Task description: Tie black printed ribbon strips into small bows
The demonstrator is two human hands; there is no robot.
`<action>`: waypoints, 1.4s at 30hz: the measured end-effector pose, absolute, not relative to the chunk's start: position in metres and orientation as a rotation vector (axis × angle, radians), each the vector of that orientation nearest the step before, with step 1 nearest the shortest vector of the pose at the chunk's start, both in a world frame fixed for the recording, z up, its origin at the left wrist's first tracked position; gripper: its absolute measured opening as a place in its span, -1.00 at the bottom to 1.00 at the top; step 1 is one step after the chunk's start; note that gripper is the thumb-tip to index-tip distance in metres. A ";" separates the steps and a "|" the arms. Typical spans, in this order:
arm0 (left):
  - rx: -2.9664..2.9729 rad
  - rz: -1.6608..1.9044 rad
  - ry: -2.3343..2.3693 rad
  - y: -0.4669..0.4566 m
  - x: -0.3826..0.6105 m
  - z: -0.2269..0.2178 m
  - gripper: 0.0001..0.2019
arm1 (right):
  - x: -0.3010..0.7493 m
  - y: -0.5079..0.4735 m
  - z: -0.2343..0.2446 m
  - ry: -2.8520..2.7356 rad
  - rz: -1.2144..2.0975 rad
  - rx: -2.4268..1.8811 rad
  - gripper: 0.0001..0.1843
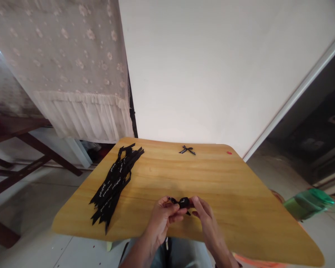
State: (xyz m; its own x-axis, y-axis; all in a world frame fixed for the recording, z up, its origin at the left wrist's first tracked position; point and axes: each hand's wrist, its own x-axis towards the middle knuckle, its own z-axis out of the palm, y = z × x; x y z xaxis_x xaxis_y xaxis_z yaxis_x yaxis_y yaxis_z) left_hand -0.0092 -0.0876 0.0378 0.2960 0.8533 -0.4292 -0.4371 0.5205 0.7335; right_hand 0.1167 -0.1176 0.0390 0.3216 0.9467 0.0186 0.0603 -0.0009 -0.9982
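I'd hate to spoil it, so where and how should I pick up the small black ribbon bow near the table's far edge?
Probably pinch the small black ribbon bow at its central knot, from above on the near side: it lies flat, loops and tails spread from that middle, and a white wall stands behind.

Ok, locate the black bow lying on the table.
In the head view, the black bow lies near the far edge of the table, right of the pile of black ribbons and left of the small red piece.

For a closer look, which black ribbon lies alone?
The bow near the far table edge; another ribbon is between left hand and right hand, the rest in a pile.
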 end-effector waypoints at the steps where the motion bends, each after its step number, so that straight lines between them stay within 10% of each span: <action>1: 0.561 0.908 0.899 -0.088 -0.009 0.037 -0.77 | 0.116 -0.117 0.039 -1.032 0.914 -1.385 -0.61; 42: 0.791 0.806 0.920 -0.099 -0.006 0.035 -0.77 | 0.113 -0.105 0.047 -1.595 0.783 -1.499 -0.70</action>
State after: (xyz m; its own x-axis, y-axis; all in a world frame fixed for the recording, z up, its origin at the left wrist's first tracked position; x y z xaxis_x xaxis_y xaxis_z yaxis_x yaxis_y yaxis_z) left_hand -0.0059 -0.0988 0.0346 0.3749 0.8537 -0.3614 -0.2456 0.4674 0.8492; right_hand 0.1126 -0.1048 0.0474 0.0159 0.9908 0.1342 0.4996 0.1084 -0.8595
